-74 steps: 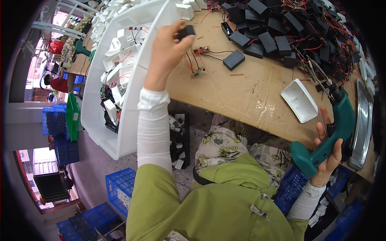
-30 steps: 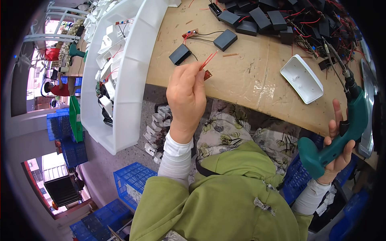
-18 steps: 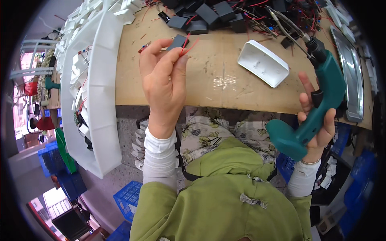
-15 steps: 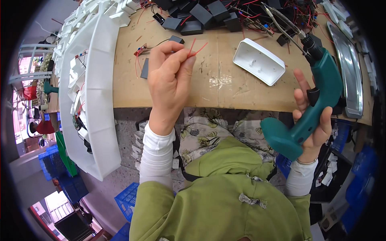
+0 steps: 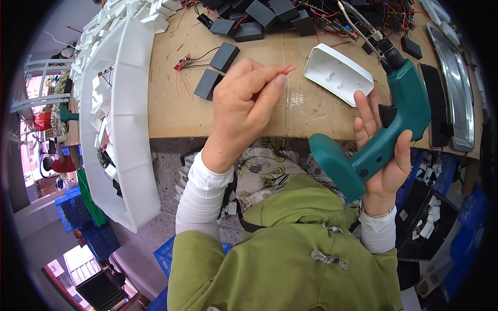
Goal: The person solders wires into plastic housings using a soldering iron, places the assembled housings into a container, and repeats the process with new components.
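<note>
My left hand is closed in a pinch over the cardboard-topped bench, with the ends of thin red wires poking out past thumb and forefinger. In my right hand rests a green pistol-shaped soldering gun; its metal tip points up and away, and my fingers curl loosely about the grip. Between the hands lies a white plastic box shell, hollow side up. Beside my left hand are two black blocks, cabled to a small circuit board with red leads.
A large white bin heaped with white parts stands at the left. Black blocks and tangled wired boards fill the back. At right are a dark flat case and a metal tray. A person in red is far left.
My left hand has moved right with the red wires, uncovering more of the black blocks. The soldering gun in my right hand has shifted left, uncovering the dark case.
</note>
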`<state>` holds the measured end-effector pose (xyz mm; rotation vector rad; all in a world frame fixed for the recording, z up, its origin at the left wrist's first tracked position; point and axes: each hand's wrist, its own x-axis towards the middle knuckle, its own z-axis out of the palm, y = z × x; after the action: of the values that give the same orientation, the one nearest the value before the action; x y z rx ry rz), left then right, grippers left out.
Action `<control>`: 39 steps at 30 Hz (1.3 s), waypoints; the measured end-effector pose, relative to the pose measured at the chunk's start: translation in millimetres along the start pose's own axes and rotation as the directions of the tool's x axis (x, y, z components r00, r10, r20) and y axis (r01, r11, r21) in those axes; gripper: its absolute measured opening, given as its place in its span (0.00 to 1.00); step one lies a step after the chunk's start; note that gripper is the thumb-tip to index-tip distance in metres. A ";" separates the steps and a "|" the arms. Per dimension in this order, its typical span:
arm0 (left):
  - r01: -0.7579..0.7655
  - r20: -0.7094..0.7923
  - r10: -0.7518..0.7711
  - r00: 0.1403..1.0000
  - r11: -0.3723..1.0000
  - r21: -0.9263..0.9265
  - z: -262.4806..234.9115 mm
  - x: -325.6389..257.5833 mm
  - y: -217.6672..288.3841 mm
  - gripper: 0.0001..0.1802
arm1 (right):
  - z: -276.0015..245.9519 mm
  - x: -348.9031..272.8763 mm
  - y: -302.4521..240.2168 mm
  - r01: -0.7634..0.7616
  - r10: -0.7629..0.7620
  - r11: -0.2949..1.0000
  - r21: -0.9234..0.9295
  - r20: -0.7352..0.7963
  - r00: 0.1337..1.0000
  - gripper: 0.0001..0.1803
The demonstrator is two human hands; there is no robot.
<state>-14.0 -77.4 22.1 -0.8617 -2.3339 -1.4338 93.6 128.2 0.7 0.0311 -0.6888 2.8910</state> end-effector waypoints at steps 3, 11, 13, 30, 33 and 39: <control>-0.059 0.001 0.059 0.998 0.998 0.017 0.9 -1.3 -1.2 0.07 | 3.6 0.4 -0.5 -0.012 0.010 0.998 -0.059 -0.032 0.999 0.37; -0.087 0.214 0.090 0.973 0.996 -0.020 -1.6 -1.0 2.1 0.10 | 4.0 10.3 -19.4 -0.113 0.100 0.981 -0.160 -0.082 0.992 0.36; -0.078 0.235 0.088 0.968 0.996 -0.050 3.5 -3.2 5.8 0.10 | 0.7 12.5 -21.8 -0.112 0.095 0.979 -0.168 -0.111 0.989 0.35; -0.106 0.156 0.069 0.985 0.965 0.241 29.4 -11.2 16.3 0.09 | 1.0 20.0 -20.2 -0.137 0.128 0.964 -0.228 -0.054 0.990 0.35; -0.196 0.106 0.175 0.979 0.948 0.250 32.6 -11.9 10.8 0.09 | 4.1 21.4 -20.2 -0.139 0.129 0.963 -0.230 -0.057 0.990 0.35; -0.250 0.053 0.245 0.968 0.939 0.237 41.2 -14.5 2.9 0.09 | 7.2 23.4 -20.4 -0.133 0.122 0.958 -0.254 -0.057 0.991 0.34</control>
<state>2.4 -45.3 -2.8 -1.0592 -2.2584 -1.0190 73.8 146.7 17.6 -0.1085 -1.0903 2.8860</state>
